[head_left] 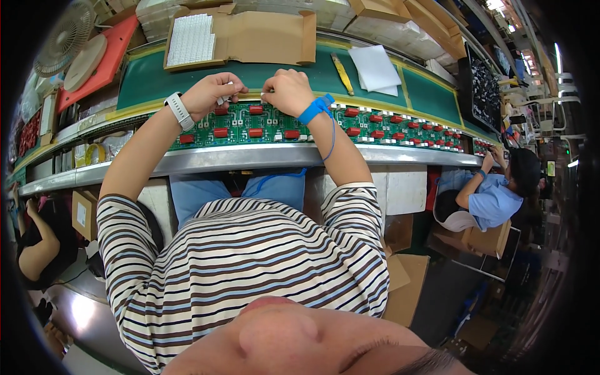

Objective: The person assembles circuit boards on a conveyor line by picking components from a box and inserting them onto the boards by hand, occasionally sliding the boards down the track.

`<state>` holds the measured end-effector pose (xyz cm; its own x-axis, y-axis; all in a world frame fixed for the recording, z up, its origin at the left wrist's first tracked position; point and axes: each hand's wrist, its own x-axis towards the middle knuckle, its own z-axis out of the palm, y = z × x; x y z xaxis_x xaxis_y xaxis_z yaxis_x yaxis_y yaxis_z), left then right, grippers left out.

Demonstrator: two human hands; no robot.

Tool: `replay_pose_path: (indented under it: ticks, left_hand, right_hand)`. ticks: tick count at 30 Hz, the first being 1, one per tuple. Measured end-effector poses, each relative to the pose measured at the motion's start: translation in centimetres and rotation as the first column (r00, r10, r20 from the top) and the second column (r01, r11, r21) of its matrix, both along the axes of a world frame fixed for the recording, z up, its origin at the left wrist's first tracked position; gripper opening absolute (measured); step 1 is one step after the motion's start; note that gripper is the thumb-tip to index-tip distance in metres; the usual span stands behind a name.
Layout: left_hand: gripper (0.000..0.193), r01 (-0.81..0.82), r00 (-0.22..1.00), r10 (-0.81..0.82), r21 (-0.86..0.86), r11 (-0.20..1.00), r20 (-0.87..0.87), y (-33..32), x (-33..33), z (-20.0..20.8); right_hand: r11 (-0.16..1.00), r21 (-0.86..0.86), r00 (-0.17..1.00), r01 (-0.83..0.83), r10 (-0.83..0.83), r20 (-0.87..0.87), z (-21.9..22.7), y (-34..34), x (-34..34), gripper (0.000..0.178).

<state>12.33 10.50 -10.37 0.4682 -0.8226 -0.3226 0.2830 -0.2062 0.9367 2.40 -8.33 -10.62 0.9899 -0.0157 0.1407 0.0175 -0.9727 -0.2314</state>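
Observation:
My left hand, with a white watch at its wrist, is above the upper edge of the green circuit boards. Its curled fingers hold a few small white connectors. Close by on the right, my right hand wears a blue wrist strap with a cord. Its thumb and forefinger pinch a small white piece at the board's far edge, which looks like another connector. Red block-shaped components stand in rows on the boards. Whether the pinched piece touches the board cannot be made out.
Beyond my hands lies an open cardboard box with rows of white connectors. A yellow-handled tool and white foam sheets lie on the green mat. A metal rail runs along the near edge. Another person sits at right.

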Motion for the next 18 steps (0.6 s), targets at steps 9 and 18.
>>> replay_pose_path:
  ticks: [9, 18]
  left_hand:
    - [0.034, 0.041, 0.999, -0.043, 0.068, 0.997, 0.019, -1.2, -0.2, -0.1]
    - [0.034, 0.028, 0.997, -0.034, 0.102, 0.994, 0.065, -1.8, -0.6, -0.7]
  right_hand:
    - [0.999, 0.033, 0.994, 0.014, -0.01, -0.112, -0.9, -1.3, -0.3, 0.016]
    - [0.998, 0.065, 0.994, 0.02, -0.013, -0.105, -1.2, -1.7, -0.4, 0.016]
